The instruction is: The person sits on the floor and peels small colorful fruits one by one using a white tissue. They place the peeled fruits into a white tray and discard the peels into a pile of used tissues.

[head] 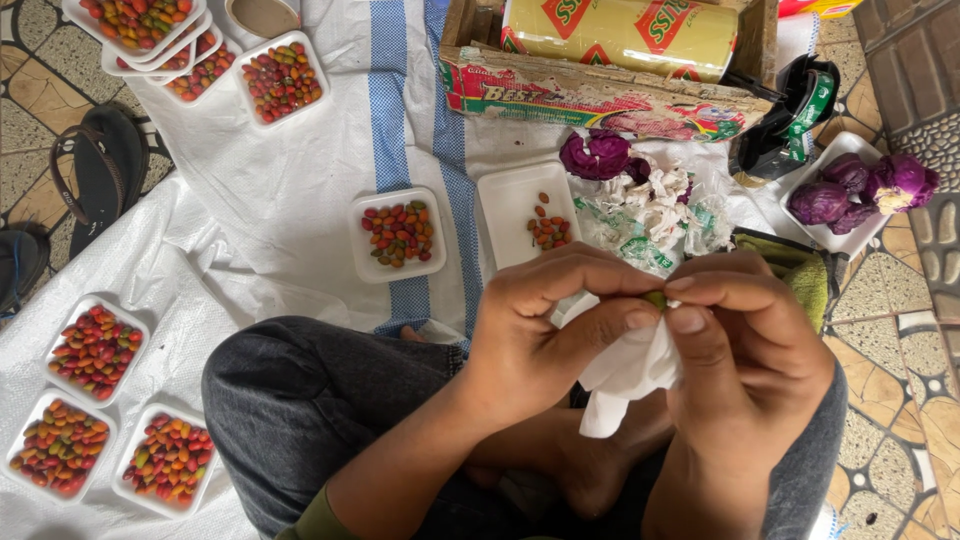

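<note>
1. Seven or more white trays sit filled with small red and green fruits, including one full tray [398,234] ahead.
2. One tray [527,212] holds few, mostly bare.
3. Left hand [545,330] and right hand [745,360] meet, fingertips pinching a small green fruit [656,298] over white tissue [630,375].

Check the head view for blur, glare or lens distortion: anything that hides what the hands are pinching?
Head view: even, soft daylight, no hard shadows. The left hand and right hand are sharp, pinching a small green piece over white tissue. Mild glare on the cling-film roll; wide-angle bending at the edges.
</note>
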